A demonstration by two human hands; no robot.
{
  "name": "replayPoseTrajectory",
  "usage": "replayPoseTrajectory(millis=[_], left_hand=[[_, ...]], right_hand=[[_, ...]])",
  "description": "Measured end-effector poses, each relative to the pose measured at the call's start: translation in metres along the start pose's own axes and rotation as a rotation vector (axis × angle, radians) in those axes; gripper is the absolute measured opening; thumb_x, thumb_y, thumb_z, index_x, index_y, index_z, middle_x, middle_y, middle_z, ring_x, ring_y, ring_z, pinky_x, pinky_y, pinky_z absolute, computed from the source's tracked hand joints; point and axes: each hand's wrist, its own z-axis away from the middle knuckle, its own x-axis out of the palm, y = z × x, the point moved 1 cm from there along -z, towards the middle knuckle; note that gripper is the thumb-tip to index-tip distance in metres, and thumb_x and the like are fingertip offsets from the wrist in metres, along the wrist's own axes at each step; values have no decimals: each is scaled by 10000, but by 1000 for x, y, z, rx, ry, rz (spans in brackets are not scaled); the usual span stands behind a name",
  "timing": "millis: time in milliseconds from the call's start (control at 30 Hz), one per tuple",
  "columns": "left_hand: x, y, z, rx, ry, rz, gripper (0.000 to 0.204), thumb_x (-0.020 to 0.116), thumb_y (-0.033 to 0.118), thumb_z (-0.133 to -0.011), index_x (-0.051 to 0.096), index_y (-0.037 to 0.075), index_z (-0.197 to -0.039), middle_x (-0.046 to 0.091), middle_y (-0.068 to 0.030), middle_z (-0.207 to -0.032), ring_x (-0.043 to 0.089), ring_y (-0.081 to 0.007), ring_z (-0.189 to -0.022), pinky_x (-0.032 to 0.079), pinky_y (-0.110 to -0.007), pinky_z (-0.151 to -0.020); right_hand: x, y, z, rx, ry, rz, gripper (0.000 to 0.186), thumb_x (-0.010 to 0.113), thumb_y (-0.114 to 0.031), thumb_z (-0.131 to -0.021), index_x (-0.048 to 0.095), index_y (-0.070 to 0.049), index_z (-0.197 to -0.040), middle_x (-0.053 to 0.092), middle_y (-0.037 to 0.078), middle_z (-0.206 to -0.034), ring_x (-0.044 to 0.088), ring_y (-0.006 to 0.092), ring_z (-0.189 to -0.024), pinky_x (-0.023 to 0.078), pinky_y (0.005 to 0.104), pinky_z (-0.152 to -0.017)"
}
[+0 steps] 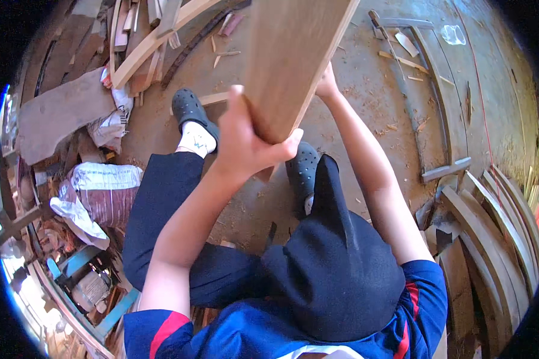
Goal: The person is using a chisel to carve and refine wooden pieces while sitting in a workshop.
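**Long pale wooden board gripped in both bare hands, seen from above**

Nearest, at 6 o'clock: blue shirt with red stripes and dark trousers, knees bent. Forearms rising from the lower edge toward the centre.

Left hand (245, 140) just above centre, wrapped round the near end of the long flat pale wooden board (290, 60), thumb over one face, fingers curled tight behind. Right hand (326, 84) at 1 o'clock, pressed against the board's right edge further up; fingers hidden behind the wood, so closed or spread cannot be told.

Board running from centre up to 12 o'clock, tilted, held clear of the floor. Judged stiff and fairly heavy for its length, dry and rough rather than slippery, likely to splinter at the edges; best gripped on the long edges, hands well apart, to stop it swinging.

Below the board: black perforated clogs (188, 107), the right one partly covered. Beyond: dusty sawdust-strewn concrete floor (371, 102); pile of wood offcuts (144, 42) at 11 o'clock; curved wooden strips (497, 221) at 3 o'clock; filled white sack (99, 191) at 9 o'clock.

Far end of the board cut off by the top edge; full length unknown.
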Motion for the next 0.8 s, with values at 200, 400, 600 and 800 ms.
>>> replayPoseTrajectory(millis=[200, 400, 600, 800], left_hand=[[-2, 3, -5, -217, -328, -336, 623, 730, 388, -605, 396, -12, -946, 586, -223, -736, 620, -385, -738, 498, -412, -633], [3, 3, -5, -252, -240, -227, 635, 734, 386, -604, 412, -15, -977, 611, -226, -792, 629, -375, -762, 507, -407, -662], [-2, 5, -14, -230, -298, -251, 747, 702, 466, -602, 402, -56, -1045, 613, -276, -858, 626, -395, -796, 508, -439, -725], [-1, 7, -19, -436, -522, -452, 635, 655, 457, -646, 412, -23, -982, 596, -305, -899, 610, -409, -849, 490, -428, -765]], right_hand=[[19, 12, 3, -17, 42, -448, 432, 728, -241, -704, 585, -45, -1061, 590, 144, -1020, 541, 210, -972, 434, 364, -863], [10, 31, 2, 32, -84, -151, 275, 654, -213, -761, 628, -30, -965, 623, 138, -817, 582, 208, -810, 479, 341, -753], [4, 19, -3, -166, 39, -243, 181, 629, -165, -758, 644, -22, -868, 624, 60, -690, 579, 162, -674, 486, 302, -659], [17, 1, 2, -20, 160, -293, 164, 657, -157, -727, 643, -20, -815, 625, 49, -677, 570, 135, -634, 486, 283, -633]])
